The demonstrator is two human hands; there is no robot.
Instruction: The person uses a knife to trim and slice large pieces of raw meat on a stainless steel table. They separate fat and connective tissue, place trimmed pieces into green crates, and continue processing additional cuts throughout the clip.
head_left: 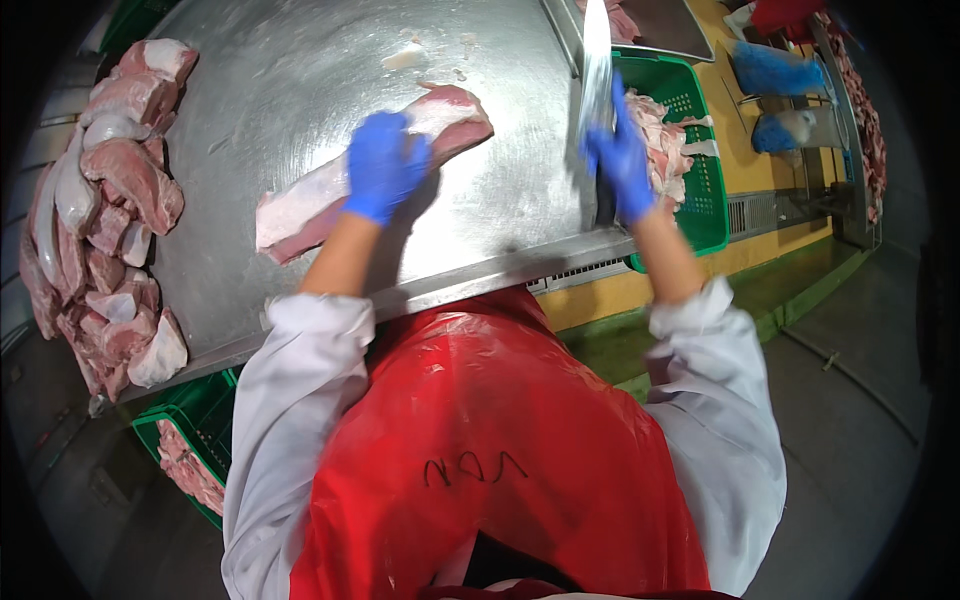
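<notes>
"Where do we have the slab of meat (308, 207)?"

"It lies slantwise on the metal counter (530, 110), its nearer end to our left and its farther end to our right, set back from the front edge (460, 279)."

"And how much room do we have around it?"

"Metal shows on every side of it: a wide stretch toward the heap of meat (118, 215) along the left edge, and another toward the right edge. Beyond the slab we see a few small scraps (405, 58)."

"What about our hands?"

"Our left hand (386, 170) lies over the middle of the slab, fingers bent; we cannot tell whether they grip it or only press. Our right hand (620, 165) has its fingers wrapped round the handle of the knife (597, 65), blade pointing away from us, at the counter's right edge. Just beside it sits a green basket (711, 195) with pale trimmings (662, 150) inside, so that side is tight."

"How does the slab look to us?"

"Long and thick, with a whitish layer along the top, pink flesh down the near side, and a redder patch at the far end."
</notes>
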